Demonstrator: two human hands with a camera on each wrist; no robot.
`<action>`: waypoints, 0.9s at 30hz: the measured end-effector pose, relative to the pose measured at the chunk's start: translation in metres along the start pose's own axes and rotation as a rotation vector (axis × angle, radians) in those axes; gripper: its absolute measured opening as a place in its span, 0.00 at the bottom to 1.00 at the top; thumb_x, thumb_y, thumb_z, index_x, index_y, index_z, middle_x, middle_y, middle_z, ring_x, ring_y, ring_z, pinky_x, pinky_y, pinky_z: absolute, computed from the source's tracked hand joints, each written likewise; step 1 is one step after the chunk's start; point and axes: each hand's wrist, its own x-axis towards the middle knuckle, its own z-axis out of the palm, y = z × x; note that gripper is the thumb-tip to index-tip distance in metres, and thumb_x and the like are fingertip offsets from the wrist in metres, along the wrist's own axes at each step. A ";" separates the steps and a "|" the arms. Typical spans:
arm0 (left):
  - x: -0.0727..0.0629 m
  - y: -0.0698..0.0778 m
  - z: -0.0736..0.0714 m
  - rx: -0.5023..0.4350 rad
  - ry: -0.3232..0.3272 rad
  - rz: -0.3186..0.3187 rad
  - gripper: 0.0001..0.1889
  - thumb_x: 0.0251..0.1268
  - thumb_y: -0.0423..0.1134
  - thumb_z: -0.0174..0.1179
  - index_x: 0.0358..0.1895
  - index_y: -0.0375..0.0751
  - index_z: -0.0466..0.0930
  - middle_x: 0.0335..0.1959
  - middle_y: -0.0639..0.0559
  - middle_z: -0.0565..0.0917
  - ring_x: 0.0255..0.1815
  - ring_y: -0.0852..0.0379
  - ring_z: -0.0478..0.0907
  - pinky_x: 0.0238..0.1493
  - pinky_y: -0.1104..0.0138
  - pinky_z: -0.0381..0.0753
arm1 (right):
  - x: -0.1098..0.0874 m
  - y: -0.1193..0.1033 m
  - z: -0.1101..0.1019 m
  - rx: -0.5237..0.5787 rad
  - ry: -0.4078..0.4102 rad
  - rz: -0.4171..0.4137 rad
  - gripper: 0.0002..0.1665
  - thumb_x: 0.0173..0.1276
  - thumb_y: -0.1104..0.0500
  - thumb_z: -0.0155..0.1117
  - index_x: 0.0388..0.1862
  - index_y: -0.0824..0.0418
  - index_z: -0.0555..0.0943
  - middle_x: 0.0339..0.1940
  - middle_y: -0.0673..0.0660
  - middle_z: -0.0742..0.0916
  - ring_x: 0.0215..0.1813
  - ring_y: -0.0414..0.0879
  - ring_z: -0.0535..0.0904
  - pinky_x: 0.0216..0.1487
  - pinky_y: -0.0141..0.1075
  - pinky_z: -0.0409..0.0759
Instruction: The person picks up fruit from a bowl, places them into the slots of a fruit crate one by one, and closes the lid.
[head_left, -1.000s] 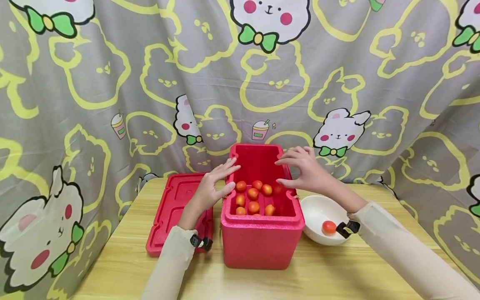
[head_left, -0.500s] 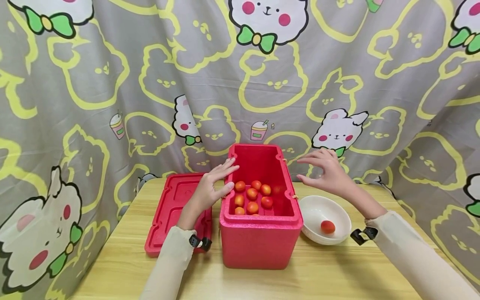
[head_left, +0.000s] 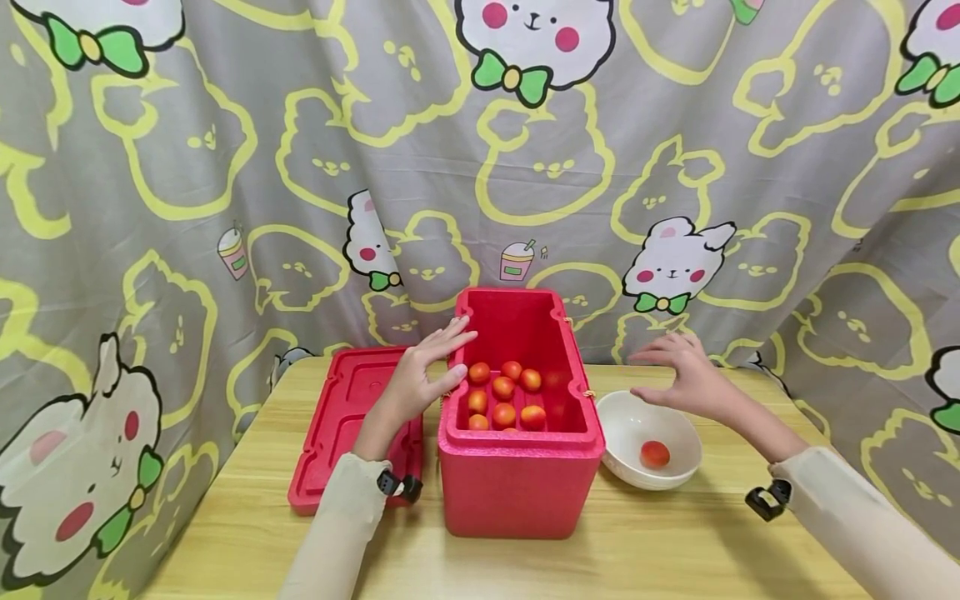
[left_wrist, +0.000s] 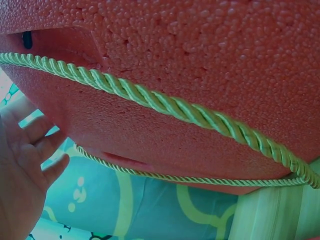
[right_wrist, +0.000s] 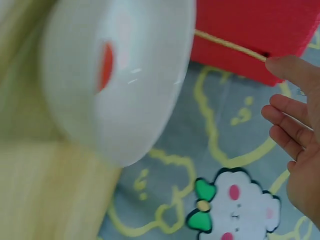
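A red foam box stands uncovered on the table, several small orange-red tomatoes lying on its floor. Along the box's left rim rests my left hand, fingers extended; the left wrist view shows that hand beside the box wall with its twisted gold cord. My right hand hovers above the back right of a white bowl, fingers apart and holding nothing. One tomato sits inside the bowl. In the right wrist view, the right hand's palm shows bare.
The red lid lies flat on the wooden table, left of the box. The bowl stands close against the box's right side. Behind everything hangs a grey patterned curtain.
My right hand has moved right, from over the box to over the bowl. A tomato near the box's front right has shifted slightly. The left hand has stayed at the rim.
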 end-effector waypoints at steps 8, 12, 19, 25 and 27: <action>-0.001 0.000 0.000 -0.002 -0.005 -0.006 0.30 0.67 0.49 0.60 0.72 0.49 0.74 0.79 0.50 0.67 0.82 0.53 0.60 0.80 0.42 0.58 | -0.029 0.012 0.013 -0.077 -0.190 0.001 0.24 0.44 0.55 0.86 0.40 0.61 0.90 0.39 0.54 0.89 0.47 0.52 0.78 0.54 0.54 0.66; -0.001 0.000 -0.001 -0.001 -0.009 -0.013 0.30 0.67 0.49 0.60 0.73 0.51 0.73 0.79 0.51 0.67 0.82 0.55 0.59 0.80 0.43 0.58 | -0.040 0.015 0.021 -0.096 -0.266 0.006 0.23 0.43 0.53 0.86 0.38 0.61 0.90 0.38 0.53 0.89 0.46 0.53 0.78 0.54 0.55 0.67; 0.000 0.000 0.000 0.003 -0.008 -0.009 0.30 0.67 0.49 0.60 0.73 0.52 0.73 0.79 0.53 0.67 0.82 0.54 0.60 0.79 0.42 0.59 | -0.049 0.017 0.030 -0.110 -0.366 0.000 0.21 0.42 0.52 0.85 0.36 0.59 0.90 0.36 0.49 0.87 0.43 0.49 0.77 0.53 0.54 0.67; 0.000 0.000 -0.001 0.010 -0.004 -0.011 0.30 0.67 0.48 0.60 0.73 0.52 0.74 0.79 0.54 0.68 0.82 0.53 0.60 0.79 0.42 0.60 | -0.049 0.015 0.033 -0.123 -0.423 0.005 0.23 0.43 0.49 0.85 0.37 0.59 0.90 0.36 0.49 0.87 0.43 0.48 0.76 0.52 0.51 0.68; -0.001 -0.001 -0.001 0.011 -0.002 -0.013 0.30 0.67 0.49 0.60 0.73 0.52 0.74 0.79 0.54 0.68 0.82 0.53 0.60 0.79 0.43 0.60 | -0.050 0.015 0.035 -0.125 -0.426 -0.004 0.23 0.42 0.49 0.86 0.36 0.59 0.90 0.36 0.49 0.87 0.42 0.47 0.75 0.51 0.50 0.68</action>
